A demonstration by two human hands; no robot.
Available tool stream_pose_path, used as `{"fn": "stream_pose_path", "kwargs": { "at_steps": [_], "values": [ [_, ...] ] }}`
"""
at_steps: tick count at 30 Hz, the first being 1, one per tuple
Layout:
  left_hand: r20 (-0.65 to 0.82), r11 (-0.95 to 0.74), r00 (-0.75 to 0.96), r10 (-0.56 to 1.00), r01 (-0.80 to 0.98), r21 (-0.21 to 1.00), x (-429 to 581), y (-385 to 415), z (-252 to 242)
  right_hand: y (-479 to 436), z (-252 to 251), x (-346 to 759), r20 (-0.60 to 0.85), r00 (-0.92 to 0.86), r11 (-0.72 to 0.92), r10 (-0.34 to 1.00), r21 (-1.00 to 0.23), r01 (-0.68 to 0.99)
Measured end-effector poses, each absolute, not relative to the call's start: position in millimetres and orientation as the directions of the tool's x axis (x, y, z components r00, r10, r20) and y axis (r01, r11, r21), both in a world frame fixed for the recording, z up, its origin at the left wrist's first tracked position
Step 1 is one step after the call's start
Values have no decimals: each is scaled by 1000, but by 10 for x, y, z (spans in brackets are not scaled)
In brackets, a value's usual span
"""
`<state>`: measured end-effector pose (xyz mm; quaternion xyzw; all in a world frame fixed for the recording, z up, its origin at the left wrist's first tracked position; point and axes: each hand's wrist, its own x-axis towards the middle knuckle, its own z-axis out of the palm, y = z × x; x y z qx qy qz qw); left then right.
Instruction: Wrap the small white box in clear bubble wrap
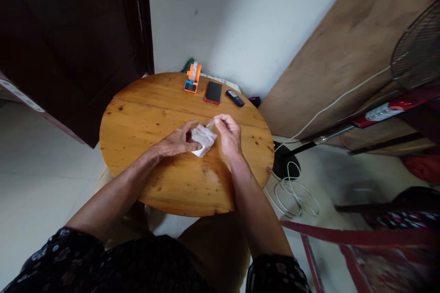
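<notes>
A small white wrapped packet rests on the round wooden table. My left hand grips it from the left, thumb along the near side and fingers behind. To its upper right my right hand pinches a short translucent strip, which looks like clear tape, between thumb and forefinger. The strip reaches down toward the packet's top; whether it sticks there I cannot tell. What the wrapping holds is hidden.
Toward the wall stand an orange tape dispenser, a phone with a red edge and a dark handset. Right of the table are a fan stand, a coiled white cable and a red chair.
</notes>
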<state>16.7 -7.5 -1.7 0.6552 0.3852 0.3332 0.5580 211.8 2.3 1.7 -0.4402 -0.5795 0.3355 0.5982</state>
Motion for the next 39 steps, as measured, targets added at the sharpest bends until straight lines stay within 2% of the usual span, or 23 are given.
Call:
{"fn": "stream_pose_path", "kwargs": {
  "at_steps": [4, 8, 11, 20, 22, 25, 28, 31, 33, 36, 39],
  "values": [
    [-1, -63, 525, 851, 104, 993, 179, -130, 60, 58, -6, 2155, 328, 210, 326, 921, -944, 48],
    [1, -40, 542, 840, 61, 997, 195, -164, 109, 79, -20, 2193, 208, 257, 222, 944, -975, -29],
    [8, -42, 561, 828, 49, 998, 186, -182, 141, 97, -33, 2230, 175, 294, 201, 940, -978, -63],
    [22, -205, 671, 741, 195, 959, 80, -194, 193, 225, -154, 2328, 68, 384, 152, 921, -969, -195],
    [24, -248, 672, 740, 240, 938, 79, -178, 169, 214, -126, 2335, 11, 356, 101, 934, -967, -236],
    [-4, -233, 638, 770, 288, 929, 100, -157, 135, 154, -33, 2364, -94, 208, -31, 974, -957, -288],
    [-14, -182, 589, 808, 274, 944, 129, -134, 95, 85, 35, 2391, -144, 50, -128, 988, -961, -243],
    [11, -154, 541, 841, 221, 963, 141, -119, 59, 63, 2, 2358, -129, -17, -130, 992, -988, -86],
    [46, -181, 525, 850, 209, 961, 133, -123, 63, 84, -67, 2307, -72, 11, -72, 997, -997, 7],
    [79, -247, 572, 816, 222, 943, 106, -143, 116, 154, -183, 2252, 58, 120, 53, 991, -997, 49],
    [40, -228, 608, 793, 234, 945, 81, -149, 158, 231, -269, 2262, 142, 216, 136, 966, -990, 45]
  ]
}}
